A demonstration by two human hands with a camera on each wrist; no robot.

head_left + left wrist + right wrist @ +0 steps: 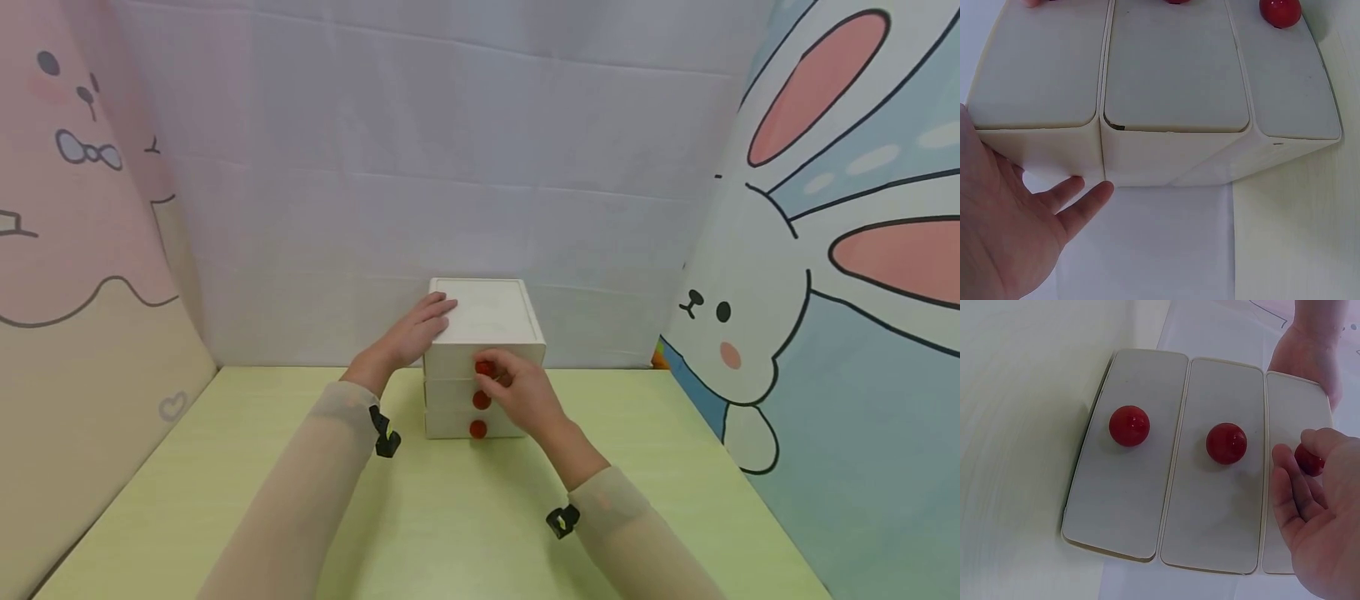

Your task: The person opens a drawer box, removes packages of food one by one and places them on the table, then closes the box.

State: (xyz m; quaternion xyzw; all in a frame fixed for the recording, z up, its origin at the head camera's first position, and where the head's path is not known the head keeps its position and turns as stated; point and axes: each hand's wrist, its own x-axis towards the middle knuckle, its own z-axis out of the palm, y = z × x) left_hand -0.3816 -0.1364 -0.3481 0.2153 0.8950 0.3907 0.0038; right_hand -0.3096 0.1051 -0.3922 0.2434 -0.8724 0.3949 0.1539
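A small white drawer cabinet (487, 310) with three stacked drawers stands on the table, each front bearing a round red knob. My left hand (415, 332) rests at the cabinet's upper left edge, its fingers fairly straight against the side and top. In the left wrist view, fingers of the left hand (1019, 219) lie along the side wall. With thumb and fingers, my right hand (522, 392) pinches the top knob (1310, 460). Below it show the middle knob (482, 400) and the bottom knob (477, 429). All three drawers sit flush in the cabinet.
The pale yellow-green table (450, 517) extends around the cabinet. A white cloth backdrop (420, 192) hangs behind it. Printed panels stand at both sides, a rabbit panel (847, 400) on the right and a pink cartoon panel (82, 250) on the left.
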